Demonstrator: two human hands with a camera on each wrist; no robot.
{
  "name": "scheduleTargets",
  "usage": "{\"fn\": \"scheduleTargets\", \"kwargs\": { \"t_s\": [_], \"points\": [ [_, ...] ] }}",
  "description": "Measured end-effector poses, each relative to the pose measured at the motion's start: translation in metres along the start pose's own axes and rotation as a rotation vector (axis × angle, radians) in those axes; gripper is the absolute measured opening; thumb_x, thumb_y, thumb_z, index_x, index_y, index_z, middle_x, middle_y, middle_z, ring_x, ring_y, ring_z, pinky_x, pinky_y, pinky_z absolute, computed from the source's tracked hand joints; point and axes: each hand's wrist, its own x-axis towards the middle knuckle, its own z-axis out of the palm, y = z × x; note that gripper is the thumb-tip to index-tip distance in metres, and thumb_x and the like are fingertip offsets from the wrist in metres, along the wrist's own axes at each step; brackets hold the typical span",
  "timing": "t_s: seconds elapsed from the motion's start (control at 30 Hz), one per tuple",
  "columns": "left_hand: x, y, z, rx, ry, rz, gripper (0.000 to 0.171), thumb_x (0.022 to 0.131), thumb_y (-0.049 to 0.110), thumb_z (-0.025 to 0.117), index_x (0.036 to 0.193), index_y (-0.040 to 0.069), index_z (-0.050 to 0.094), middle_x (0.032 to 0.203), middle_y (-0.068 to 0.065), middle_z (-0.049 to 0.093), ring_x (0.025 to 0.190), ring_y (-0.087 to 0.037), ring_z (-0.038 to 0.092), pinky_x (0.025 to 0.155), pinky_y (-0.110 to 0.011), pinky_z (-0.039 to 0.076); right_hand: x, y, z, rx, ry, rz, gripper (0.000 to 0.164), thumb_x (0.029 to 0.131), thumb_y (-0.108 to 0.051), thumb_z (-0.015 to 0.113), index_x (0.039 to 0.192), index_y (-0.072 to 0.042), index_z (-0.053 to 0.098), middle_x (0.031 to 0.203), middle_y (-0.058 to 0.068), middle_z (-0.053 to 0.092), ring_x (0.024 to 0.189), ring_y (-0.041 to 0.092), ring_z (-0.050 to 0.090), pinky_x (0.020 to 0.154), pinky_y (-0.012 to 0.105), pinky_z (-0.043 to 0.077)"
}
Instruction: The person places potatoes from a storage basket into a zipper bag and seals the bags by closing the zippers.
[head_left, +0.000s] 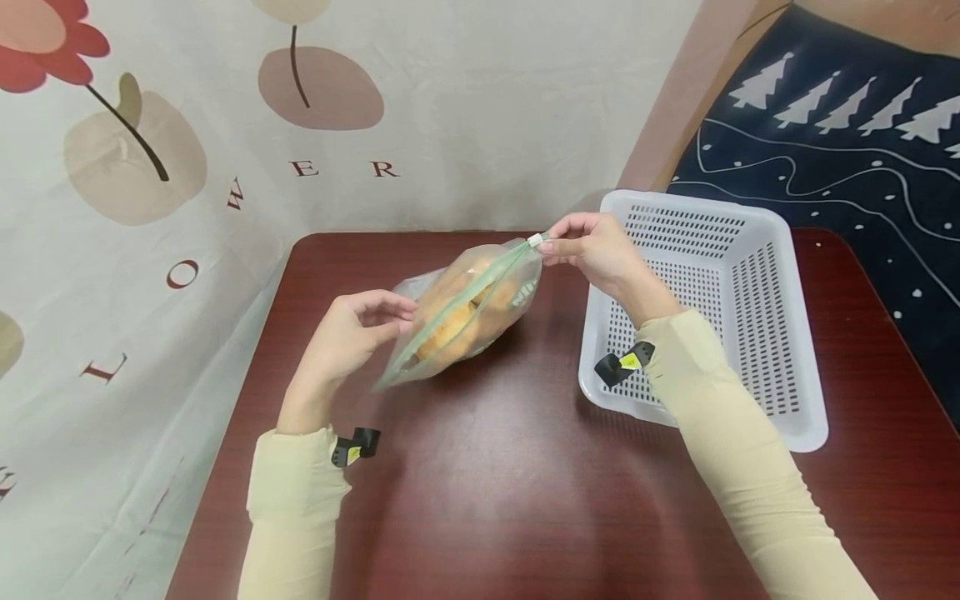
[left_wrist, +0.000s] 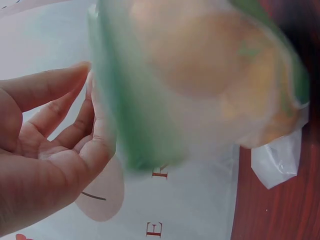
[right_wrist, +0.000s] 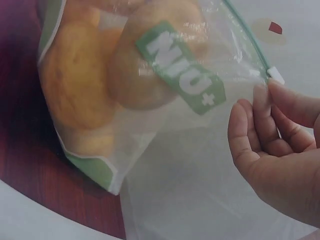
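Note:
A clear zip bag (head_left: 495, 310) with green edging holds several rounded yellow-orange pieces (right_wrist: 77, 75), their kind blurred by the plastic. My right hand (head_left: 600, 254) pinches the white slider (head_left: 536, 240) at the upper right end of the bag's green zip strip. The strip slants down to the left, and its lower end hangs free. Beside the bag's left side is my left hand (head_left: 352, 329), thumb and fingers loosely bent with the tips at the plastic. In the left wrist view the bag is blurred while the left hand (left_wrist: 65, 135) is sharp; no firm hold shows.
A white perforated plastic basket (head_left: 808, 367) stands on the right of the dark red table (head_left: 480, 500), under the right forearm. A patterned cloth (head_left: 480, 125) hangs behind the table. Dark blue fabric with white trees (head_left: 825, 158) is at the far right.

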Motion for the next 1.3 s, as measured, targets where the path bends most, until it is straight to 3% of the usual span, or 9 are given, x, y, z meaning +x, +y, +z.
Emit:
{"fn": "scheduleTargets", "kwargs": {
  "t_s": [0.27, 0.47, 0.63, 1.0, 1.3],
  "points": [
    [-0.003, 0.009, 0.004, -0.063, 0.051, 0.022, 0.020, 0.082, -0.001, 0.063, 0.101, -0.009, 0.061, 0.089, -0.005, 0.063, 0.073, -0.007, 0.060, 0.068, -0.019, 0.054, 0.001, 0.002, 0.009, 0.026, 0.058, 0.022, 0.025, 0.078, 0.018, 0.057, 0.065, -0.002, 0.062, 0.069, 0.009, 0.060, 0.057, 0.017, 0.058, 0.061, 0.026, 0.058],
    [-0.005, 0.024, 0.006, -0.069, 0.110, 0.024, 0.021, 0.083, 0.004, 0.064, 0.102, -0.005, 0.062, 0.086, 0.000, 0.063, 0.069, -0.011, 0.058, 0.066, -0.022, 0.053, 0.002, 0.000, 0.021, 0.047, 0.078, 0.030, 0.023, 0.078, 0.017, 0.058, 0.064, -0.001, 0.061, 0.069, 0.010, 0.058, 0.056, 0.018, 0.058, 0.060, 0.027, 0.058],
    [-0.001, 0.037, 0.008, -0.067, 0.138, 0.047, 0.023, 0.084, 0.011, 0.065, 0.104, -0.001, 0.063, 0.091, -0.001, 0.064, 0.076, -0.015, 0.060, 0.065, -0.021, 0.051, 0.003, 0.000, 0.033, 0.056, 0.081, 0.037, 0.024, 0.078, 0.018, 0.057, 0.063, -0.001, 0.061, 0.069, 0.010, 0.057, 0.055, 0.018, 0.057, 0.058, 0.025, 0.058],
    [0.023, 0.057, 0.029, -0.211, 0.132, 0.114, 0.023, 0.083, 0.003, 0.065, 0.104, -0.006, 0.061, 0.092, -0.005, 0.063, 0.081, -0.022, 0.060, 0.068, -0.025, 0.054, 0.004, 0.005, 0.047, 0.066, 0.082, 0.042, 0.025, 0.079, 0.016, 0.057, 0.063, -0.002, 0.061, 0.064, 0.009, 0.059, 0.054, 0.018, 0.057, 0.056, 0.025, 0.057],
    [0.050, 0.070, 0.048, -0.148, 0.191, 0.158, 0.020, 0.083, 0.004, 0.065, 0.101, -0.005, 0.063, 0.096, -0.013, 0.063, 0.084, -0.017, 0.061, 0.078, -0.023, 0.052, 0.005, 0.007, 0.047, 0.049, 0.084, 0.029, 0.025, 0.080, 0.014, 0.056, 0.063, -0.002, 0.061, 0.065, 0.009, 0.060, 0.055, 0.018, 0.058, 0.057, 0.025, 0.057]
  ]
}}
